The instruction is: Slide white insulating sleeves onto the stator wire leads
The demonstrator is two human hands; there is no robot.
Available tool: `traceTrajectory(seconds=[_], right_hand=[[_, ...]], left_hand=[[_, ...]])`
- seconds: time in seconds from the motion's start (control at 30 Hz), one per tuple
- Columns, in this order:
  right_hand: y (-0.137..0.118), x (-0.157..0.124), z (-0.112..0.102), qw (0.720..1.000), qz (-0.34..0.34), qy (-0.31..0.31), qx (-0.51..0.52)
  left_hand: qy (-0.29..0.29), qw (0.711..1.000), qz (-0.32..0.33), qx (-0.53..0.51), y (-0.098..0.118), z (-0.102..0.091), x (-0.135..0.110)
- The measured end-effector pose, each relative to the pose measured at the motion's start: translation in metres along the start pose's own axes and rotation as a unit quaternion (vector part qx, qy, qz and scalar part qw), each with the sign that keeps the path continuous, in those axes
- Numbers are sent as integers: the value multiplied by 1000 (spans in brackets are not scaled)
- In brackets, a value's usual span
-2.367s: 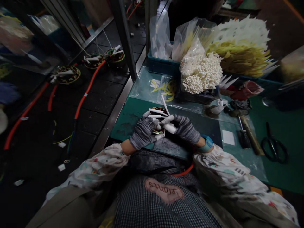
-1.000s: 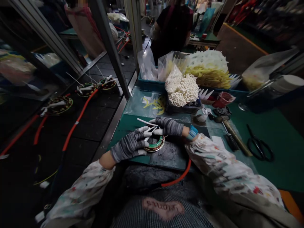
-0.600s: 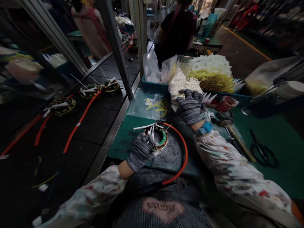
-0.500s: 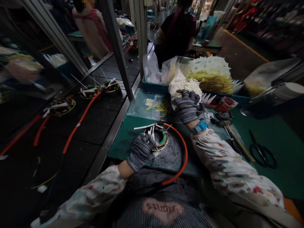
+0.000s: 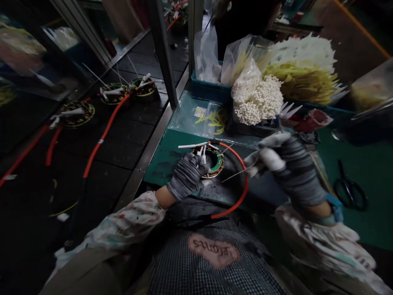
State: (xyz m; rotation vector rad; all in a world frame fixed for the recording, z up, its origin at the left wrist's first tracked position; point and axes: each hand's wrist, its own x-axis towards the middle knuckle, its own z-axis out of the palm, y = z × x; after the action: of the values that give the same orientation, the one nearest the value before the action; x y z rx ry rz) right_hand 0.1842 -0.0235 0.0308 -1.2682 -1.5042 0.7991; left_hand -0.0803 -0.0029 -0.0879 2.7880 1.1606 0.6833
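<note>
A round wound stator ring (image 5: 211, 162) with green and copper windings lies on the green mat (image 5: 166, 157), white sleeved leads sticking out of its top. My left hand (image 5: 187, 176), in a grey striped glove, is closed on the ring's left rim. My right hand (image 5: 287, 164), gloved the same, is raised to the right of the ring and pinches a thin white tie (image 5: 238, 175) whose tip points toward the ring. An orange cable (image 5: 244, 184) curves from the ring round to my lap.
A bundle of white ties (image 5: 258, 100) and yellow and white strips (image 5: 302, 69) fill a blue bin (image 5: 208, 90) at the back. Scissors (image 5: 350, 190) lie at right. On the dark conveyor (image 5: 123, 135) at left sit more stators (image 5: 75, 112) with orange cables. A metal post (image 5: 162, 53) stands between.
My right hand reached up into the white tie bundle, then came back down toward the ring pinching one thin tie. My left hand stayed on the ring. The camera tilted down.
</note>
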Motion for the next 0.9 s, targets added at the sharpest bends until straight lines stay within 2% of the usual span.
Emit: traceTrajectory(seconds=[0.03,0.1,0.17,0.27,0.37,0.43,0.53,0.63,0.7,0.77,0.8,0.9], right_hand=[[4,-8,6,1000,14,-8,-7],[15,-23,20,999,-3,45,-19],[25,-37,32,996,-18,91,21],[34,-61,39,990,-18,84,115],[35,-87,34,988,-18,51,146],[37,-100,30,993,-15,-5,119],[47,-106,33,994,-8,-97,45],[59,-92,48,992,10,-119,-28],[63,-71,58,991,8,-108,-79],[63,-43,65,983,2,-126,-131],[61,-27,67,974,4,-155,-163],[54,23,72,922,9,-307,-237]], left_hand=[[-2,1000,-4,1,1,0,0],[6,1000,-9,3,4,-1,0],[26,1000,-8,8,6,-3,0],[61,998,0,17,9,-4,0],[63,998,-9,15,10,-6,0],[46,999,-18,17,10,-6,0],[25,999,4,21,8,-5,-1],[23,999,29,22,4,-4,-2],[27,999,25,14,3,-1,-3],[40,999,13,8,2,1,-3],[47,999,9,7,2,2,-3],[52,999,3,13,3,4,-3]])
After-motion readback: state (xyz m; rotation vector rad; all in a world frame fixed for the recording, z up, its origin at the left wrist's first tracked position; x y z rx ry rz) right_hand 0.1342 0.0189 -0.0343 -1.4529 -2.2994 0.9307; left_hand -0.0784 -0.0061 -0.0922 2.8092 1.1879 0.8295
